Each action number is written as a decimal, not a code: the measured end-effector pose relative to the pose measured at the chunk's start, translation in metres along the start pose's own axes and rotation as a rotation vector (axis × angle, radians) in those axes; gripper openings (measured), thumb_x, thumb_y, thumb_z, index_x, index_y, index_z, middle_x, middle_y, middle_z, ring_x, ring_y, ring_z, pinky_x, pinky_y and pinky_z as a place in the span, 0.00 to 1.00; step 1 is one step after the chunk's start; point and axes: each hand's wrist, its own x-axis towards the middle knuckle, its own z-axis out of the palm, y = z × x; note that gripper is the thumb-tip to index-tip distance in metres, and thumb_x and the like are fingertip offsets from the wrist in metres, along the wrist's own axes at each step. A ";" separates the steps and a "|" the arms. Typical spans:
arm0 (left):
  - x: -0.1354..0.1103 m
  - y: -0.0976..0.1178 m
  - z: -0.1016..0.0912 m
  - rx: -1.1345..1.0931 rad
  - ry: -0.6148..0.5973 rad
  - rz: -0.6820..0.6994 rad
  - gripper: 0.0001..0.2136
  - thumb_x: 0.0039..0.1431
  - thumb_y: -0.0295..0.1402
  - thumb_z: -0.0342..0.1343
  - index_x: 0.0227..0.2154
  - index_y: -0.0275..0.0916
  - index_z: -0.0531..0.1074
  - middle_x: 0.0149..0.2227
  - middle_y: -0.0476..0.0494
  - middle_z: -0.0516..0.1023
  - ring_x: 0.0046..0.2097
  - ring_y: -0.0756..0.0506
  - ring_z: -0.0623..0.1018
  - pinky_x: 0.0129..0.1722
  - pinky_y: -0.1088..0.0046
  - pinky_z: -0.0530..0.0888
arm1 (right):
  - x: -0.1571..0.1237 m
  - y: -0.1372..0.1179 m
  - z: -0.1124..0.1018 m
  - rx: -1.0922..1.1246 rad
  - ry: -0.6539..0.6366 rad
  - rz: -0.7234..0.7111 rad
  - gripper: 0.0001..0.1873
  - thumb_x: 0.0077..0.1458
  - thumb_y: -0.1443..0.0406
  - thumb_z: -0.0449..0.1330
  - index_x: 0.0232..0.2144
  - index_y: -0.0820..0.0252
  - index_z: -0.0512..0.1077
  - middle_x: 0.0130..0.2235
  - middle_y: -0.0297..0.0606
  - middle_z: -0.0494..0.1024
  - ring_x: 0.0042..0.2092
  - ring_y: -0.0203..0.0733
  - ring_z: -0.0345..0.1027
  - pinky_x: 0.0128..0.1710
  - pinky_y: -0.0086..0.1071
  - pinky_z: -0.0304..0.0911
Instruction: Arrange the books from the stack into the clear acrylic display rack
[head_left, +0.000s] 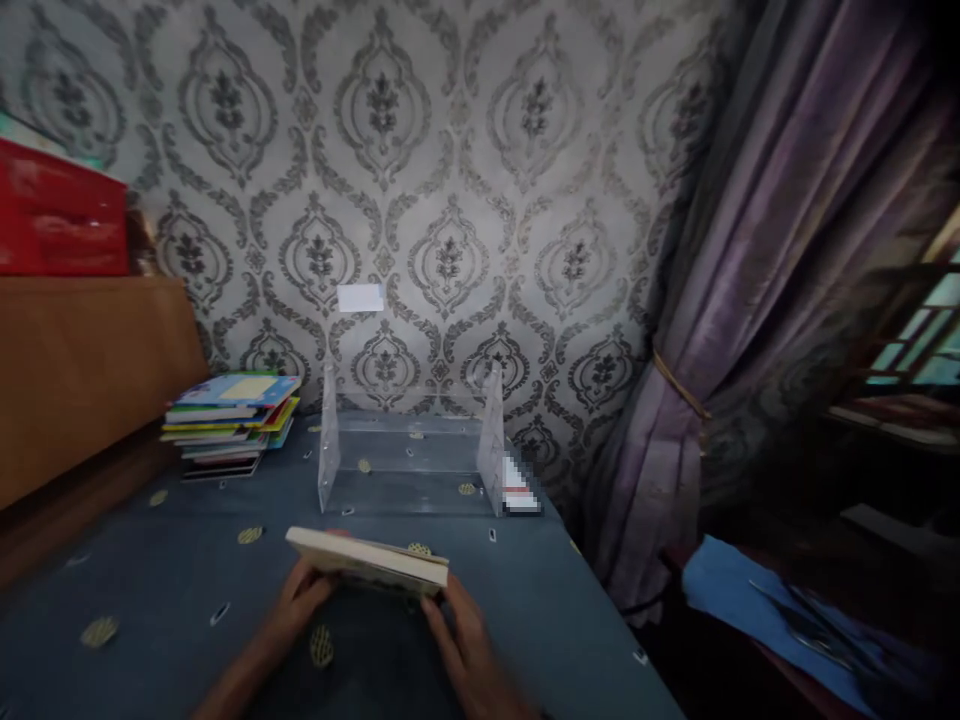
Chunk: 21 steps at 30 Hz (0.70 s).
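Note:
A cream-edged book [369, 561] is held flat a little above the blue patterned tablecloth [150, 570]. My left hand [298, 600] grips its left end and my right hand [459, 620] grips its right end, fingers wrapped under it. Just beyond the book stands a clear acrylic book rack [411, 450] with two upright end plates and nothing in it. A stack of colourful books [229, 420] lies to the rack's left.
A wooden cabinet [82, 370] with a red box [60, 215] on top stands at the left. Patterned wallpaper backs the table. Purple curtains [750, 300] hang at the right, beside a blue cloth [757, 610] and a window.

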 end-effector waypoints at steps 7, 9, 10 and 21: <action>-0.036 0.022 0.001 0.262 0.097 0.191 0.19 0.48 0.46 0.60 0.41 0.41 0.73 0.43 0.42 0.78 0.50 0.38 0.75 0.54 0.60 0.70 | -0.004 -0.017 -0.002 0.144 0.001 0.013 0.23 0.66 0.50 0.50 0.52 0.57 0.72 0.46 0.42 0.80 0.48 0.48 0.74 0.49 0.40 0.72; -0.042 0.025 0.002 0.416 0.077 0.265 0.16 0.52 0.44 0.56 0.40 0.40 0.73 0.40 0.42 0.78 0.47 0.39 0.76 0.51 0.60 0.72 | -0.005 -0.018 -0.001 0.161 0.020 0.028 0.23 0.66 0.49 0.50 0.50 0.58 0.73 0.43 0.42 0.80 0.45 0.48 0.74 0.46 0.40 0.72; -0.042 0.028 0.002 0.490 0.055 0.301 0.15 0.54 0.43 0.54 0.40 0.40 0.72 0.39 0.43 0.78 0.44 0.40 0.76 0.49 0.60 0.73 | -0.004 -0.017 -0.002 0.164 0.021 0.031 0.23 0.65 0.49 0.50 0.49 0.58 0.73 0.42 0.42 0.80 0.45 0.48 0.74 0.45 0.39 0.72; 0.020 0.090 0.049 0.742 -0.203 0.587 0.16 0.63 0.38 0.48 0.51 0.39 0.65 0.47 0.36 0.76 0.50 0.37 0.77 0.50 0.57 0.73 | 0.086 -0.006 -0.061 0.112 -0.031 -0.091 0.17 0.65 0.55 0.51 0.49 0.56 0.69 0.44 0.42 0.79 0.44 0.48 0.73 0.45 0.40 0.69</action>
